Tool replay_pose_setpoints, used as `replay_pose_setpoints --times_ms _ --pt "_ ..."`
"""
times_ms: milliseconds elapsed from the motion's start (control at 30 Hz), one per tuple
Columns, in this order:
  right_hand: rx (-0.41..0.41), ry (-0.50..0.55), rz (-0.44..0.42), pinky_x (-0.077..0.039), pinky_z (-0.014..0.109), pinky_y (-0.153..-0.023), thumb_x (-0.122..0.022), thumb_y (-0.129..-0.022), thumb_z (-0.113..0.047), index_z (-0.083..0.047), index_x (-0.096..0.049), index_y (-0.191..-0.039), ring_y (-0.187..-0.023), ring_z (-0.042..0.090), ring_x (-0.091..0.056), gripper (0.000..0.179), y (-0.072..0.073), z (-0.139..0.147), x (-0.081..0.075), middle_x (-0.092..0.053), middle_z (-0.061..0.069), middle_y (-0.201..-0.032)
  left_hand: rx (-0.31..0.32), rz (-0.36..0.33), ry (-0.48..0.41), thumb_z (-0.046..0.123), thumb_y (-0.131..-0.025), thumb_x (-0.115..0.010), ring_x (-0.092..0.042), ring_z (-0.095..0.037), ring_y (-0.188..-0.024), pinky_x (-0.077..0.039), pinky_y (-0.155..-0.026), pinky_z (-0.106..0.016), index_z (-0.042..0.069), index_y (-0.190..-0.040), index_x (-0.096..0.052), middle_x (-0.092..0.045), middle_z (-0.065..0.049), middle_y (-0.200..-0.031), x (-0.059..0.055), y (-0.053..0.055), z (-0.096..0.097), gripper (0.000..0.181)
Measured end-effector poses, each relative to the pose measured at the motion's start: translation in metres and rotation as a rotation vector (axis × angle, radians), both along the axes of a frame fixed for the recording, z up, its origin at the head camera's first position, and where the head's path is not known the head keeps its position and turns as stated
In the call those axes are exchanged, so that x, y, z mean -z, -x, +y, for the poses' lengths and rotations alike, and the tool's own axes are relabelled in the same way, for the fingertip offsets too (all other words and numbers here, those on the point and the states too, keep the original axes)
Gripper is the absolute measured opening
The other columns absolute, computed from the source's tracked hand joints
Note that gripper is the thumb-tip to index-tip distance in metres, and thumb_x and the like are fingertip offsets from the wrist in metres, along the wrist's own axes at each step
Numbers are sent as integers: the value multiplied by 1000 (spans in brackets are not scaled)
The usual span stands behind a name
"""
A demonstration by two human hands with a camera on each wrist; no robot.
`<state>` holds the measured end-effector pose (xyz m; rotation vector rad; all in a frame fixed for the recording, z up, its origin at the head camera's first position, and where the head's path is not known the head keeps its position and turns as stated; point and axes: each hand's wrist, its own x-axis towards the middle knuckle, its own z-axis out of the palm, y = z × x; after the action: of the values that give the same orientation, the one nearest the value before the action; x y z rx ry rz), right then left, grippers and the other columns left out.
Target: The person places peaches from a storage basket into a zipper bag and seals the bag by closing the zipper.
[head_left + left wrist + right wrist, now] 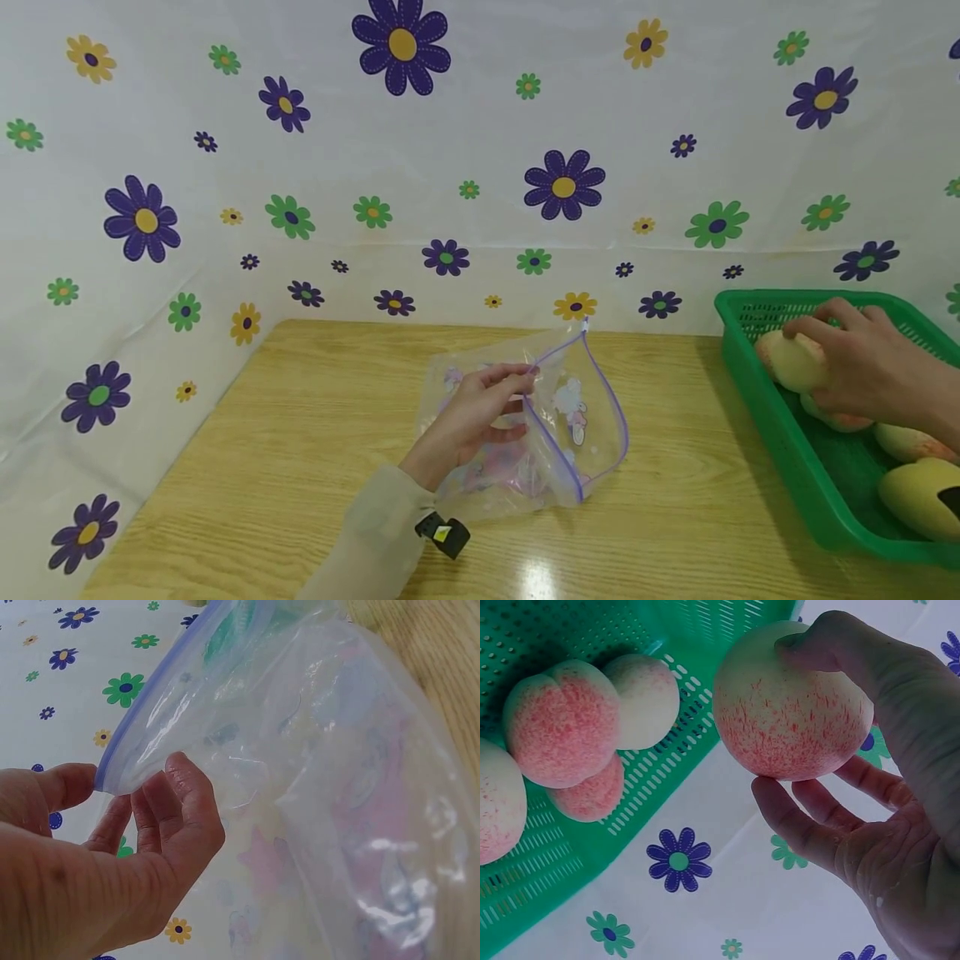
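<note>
A clear zip bag (592,408) printed with cartoon figures lies mid-table, its purple-edged mouth spread wide. My left hand (480,417) pinches one edge of that mouth; in the left wrist view the purple strip (124,742) sits between thumb and fingers. Over the green basket (795,467), my right hand (870,358) grips a pale peach (797,362) speckled with red. Thumb and fingers hold this peach (791,705) from opposite sides in the right wrist view. Other peaches (562,724) lie in the basket below it.
The basket stands at the table's right, near the back. A flower-printed white sheet (480,125) rises behind and on the left of the wooden table (675,517). A black strap (444,533) is around my left wrist.
</note>
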<state>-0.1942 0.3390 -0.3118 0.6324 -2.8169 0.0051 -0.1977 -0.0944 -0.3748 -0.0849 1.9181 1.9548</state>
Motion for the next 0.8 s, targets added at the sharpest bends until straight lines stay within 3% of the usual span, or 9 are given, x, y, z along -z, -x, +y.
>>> replay_pose_setpoints --times_ms 200,633,800 --pt "-28 16 36 -40 57 -79 -90 -55 -5 -4 -64 -119 -97 46 -49 69 -3 -7 -5 -54 28 -115 1 1 1 29 -102 -62 -64 -16 -95 -61 -69 -24 16 -134 -65 -64 -3 -117 -1 -1 1 35" --pt "-87 20 68 -50 64 -67 -97 -55 -5 -10 -63 -117 -93 53 -49 71 -10 -28 -12 -54 27 -113 -2 0 -2 28 -101 -63 -64 -16 -96 -61 -70 -25 16 -134 -65 -64 -4 -119 0 0 2 35" --pt "-144 45 114 -52 56 -60 -98 -52 -4 -13 -64 -116 -90 47 -51 73 -14 -43 -13 -56 21 -112 2 -5 8 29 -101 -63 -63 -16 -94 -60 -68 -24 16 -133 -65 -64 -5 -121 0 -2 3 35"
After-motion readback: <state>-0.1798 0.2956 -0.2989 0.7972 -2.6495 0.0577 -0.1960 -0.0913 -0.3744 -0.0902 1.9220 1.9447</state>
